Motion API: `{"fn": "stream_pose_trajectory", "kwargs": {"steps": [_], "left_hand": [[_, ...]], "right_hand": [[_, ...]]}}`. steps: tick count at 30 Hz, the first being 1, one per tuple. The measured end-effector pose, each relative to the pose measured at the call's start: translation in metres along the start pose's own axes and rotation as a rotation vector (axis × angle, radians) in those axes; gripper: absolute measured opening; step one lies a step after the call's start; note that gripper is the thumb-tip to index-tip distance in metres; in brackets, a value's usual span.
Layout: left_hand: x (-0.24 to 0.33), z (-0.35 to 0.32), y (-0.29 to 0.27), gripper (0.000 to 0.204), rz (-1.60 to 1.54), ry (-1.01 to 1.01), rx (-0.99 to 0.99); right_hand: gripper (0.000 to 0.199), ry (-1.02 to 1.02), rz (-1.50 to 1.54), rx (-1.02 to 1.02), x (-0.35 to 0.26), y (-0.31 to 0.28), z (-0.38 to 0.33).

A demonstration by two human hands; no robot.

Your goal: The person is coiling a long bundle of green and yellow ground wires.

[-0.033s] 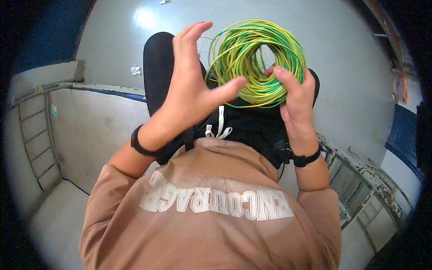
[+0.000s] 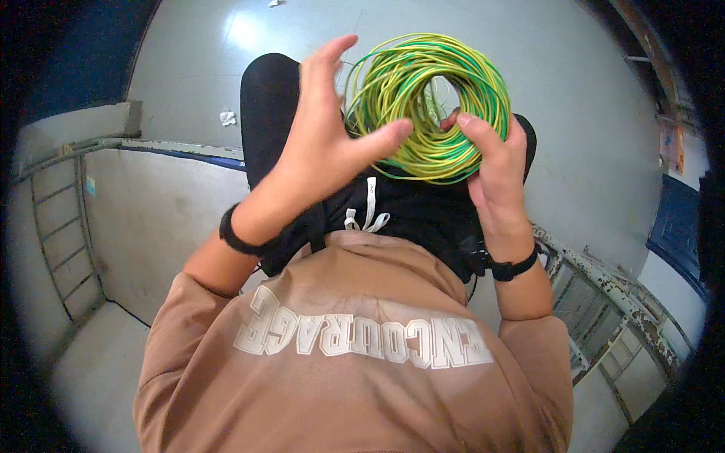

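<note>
A thick coil of green-and-yellow striped wire [image 2: 483,79] is held up above my lap, its round centre hole facing me. My right hand [image 2: 495,151] grips the coil at its lower right, the thumb lying over the front and a fingertip showing through the hole. On the coil's left side my left hand [image 2: 321,124] is spread wide, fingers pointing up and thumb stretched toward the wire. The thumb tip overlaps the coil's lower left part; whether it touches the wire I cannot tell. A few loose strands stand out on the coil's left edge.
Below the coil are my legs in black trousers [image 2: 268,90] with a white drawstring [image 2: 371,198]. Worn metal frames stand on both sides, one at the left [image 2: 181,149] and one at the right [image 2: 604,283]. Crumpled white paper [image 2: 227,118] lies on the grey floor [image 2: 196,68].
My left hand has shifted very slightly right, toward the coil. The coil has tilted a little to the left in my right hand, whose hold stays the same.
</note>
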State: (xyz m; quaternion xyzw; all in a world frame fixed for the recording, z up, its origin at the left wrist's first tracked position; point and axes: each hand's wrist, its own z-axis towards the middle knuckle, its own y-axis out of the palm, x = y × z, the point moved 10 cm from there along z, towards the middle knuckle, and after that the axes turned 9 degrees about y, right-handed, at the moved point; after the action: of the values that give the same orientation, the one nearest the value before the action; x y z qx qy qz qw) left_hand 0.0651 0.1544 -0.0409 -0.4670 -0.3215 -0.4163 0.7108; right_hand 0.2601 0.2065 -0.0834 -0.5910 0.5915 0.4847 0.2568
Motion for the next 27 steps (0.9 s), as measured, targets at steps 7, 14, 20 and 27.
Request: {"fn": "stream_pose_trajectory", "kwargs": {"steps": [7, 14, 20, 27], "left_hand": [[-0.029, -0.001, 0.008, 0.051, -0.558, -0.262, -0.297], [0.03, 0.005, -0.032, 0.034, -0.075, 0.286, -0.11], [0.092, -0.015, 0.042, 0.032, -0.134, 0.267, -0.321], [0.039, -0.014, 0.035, 0.062, -0.155, 0.022, -0.143]], "right_hand": [[0.03, 0.074, 0.067, -0.081, 0.0, -0.003, -0.007], [0.028, 0.032, -0.012, -0.03, -0.005, -0.005, -0.003], [0.031, -0.097, -0.2, 0.06, -0.008, 0.0, 0.001], [0.034, -0.327, -0.534, 0.127, -0.023, 0.038, -0.025]]}}
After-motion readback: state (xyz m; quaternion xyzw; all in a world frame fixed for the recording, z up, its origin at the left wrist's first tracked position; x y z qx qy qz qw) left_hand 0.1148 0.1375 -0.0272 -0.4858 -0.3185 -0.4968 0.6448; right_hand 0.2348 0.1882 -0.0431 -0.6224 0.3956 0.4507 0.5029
